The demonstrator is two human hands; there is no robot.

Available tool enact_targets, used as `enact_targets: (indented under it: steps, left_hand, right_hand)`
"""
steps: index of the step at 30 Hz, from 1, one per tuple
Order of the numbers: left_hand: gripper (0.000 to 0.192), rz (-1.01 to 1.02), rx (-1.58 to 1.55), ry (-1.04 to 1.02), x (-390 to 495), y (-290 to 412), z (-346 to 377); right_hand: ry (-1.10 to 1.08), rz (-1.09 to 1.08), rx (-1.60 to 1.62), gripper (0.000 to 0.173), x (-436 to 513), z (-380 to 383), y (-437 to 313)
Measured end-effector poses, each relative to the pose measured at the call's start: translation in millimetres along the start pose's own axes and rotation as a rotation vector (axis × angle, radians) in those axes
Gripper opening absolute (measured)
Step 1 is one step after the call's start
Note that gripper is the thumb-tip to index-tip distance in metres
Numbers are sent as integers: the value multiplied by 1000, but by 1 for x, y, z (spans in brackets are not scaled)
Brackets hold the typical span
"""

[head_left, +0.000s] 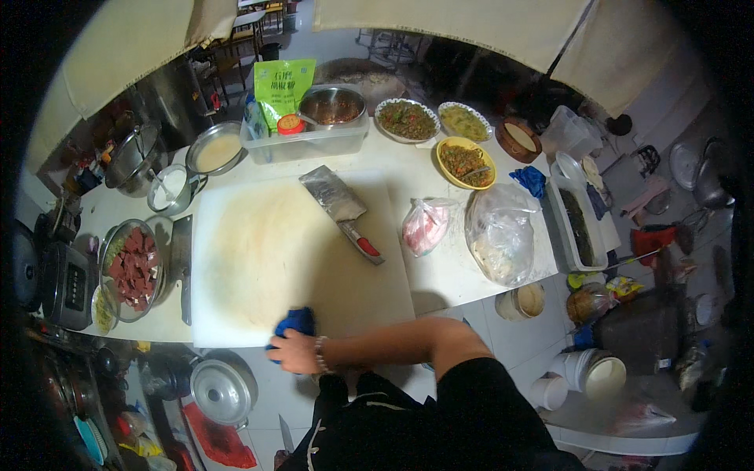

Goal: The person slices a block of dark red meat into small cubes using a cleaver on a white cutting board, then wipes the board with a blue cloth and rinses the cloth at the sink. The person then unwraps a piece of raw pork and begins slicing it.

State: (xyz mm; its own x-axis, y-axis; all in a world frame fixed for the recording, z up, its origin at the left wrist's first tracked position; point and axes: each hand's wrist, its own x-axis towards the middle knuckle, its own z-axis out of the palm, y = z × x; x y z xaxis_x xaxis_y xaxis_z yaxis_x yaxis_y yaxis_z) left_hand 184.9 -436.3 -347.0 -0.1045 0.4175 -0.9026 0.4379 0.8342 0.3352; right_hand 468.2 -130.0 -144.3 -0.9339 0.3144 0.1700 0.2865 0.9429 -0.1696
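My right hand (294, 351) is closed over a bunched blue cloth (299, 321). It presses the cloth at the near edge of a white cutting board (259, 253), whose surface is stained yellowish. Low in the view, beside my dark clothing, my left hand (281, 459) shows only in part and in shadow. A pointed knife blade (285, 433) rises from it. Across the board's far right part lies a wet cleaver (334, 197) with a red and grey handle. A second cleaver (181, 259) rests along the board's left side.
Left of the board stands a glass bowl of dark red cubes (134, 268). Behind it are a clear plastic bin (306, 147) and a steel bowl of pale liquid (218, 152). Rightward lie bagged meat (426, 226), a large plastic bag (503, 235) and a yellow bowl of food (465, 163).
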Motion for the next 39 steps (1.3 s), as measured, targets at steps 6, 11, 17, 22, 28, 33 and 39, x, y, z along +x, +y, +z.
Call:
enact_targets:
  steps: [6, 11, 17, 22, 28, 33, 39]
  left_hand:
    - [17, 22, 34, -1, -9, 21, 21]
    - [17, 33, 45, -4, -16, 34, 32]
    - [18, 39, 40, 15, -26, 42, 50]
    - [18, 49, 22, 30, -36, 46, 57]
    - [19, 32, -19, 51, -43, 38, 53]
    - [20, 13, -41, 64, -50, 27, 58]
    - [21, 14, -70, 77, -53, 22, 64]
  right_hand:
    - [-220, 185, 120, 11, -116, -55, -3]
    - [-111, 369, 256, 10, -160, -93, -9]
    - [440, 252, 465, 14, -135, -121, 36]
    - [375, 681, 345, 31, -85, -90, 59]
    - [108, 473, 439, 28, -100, -60, -17]
    - [289, 332, 832, 27, -88, -95, 2]
    - [581, 648, 369, 27, -54, -119, 149]
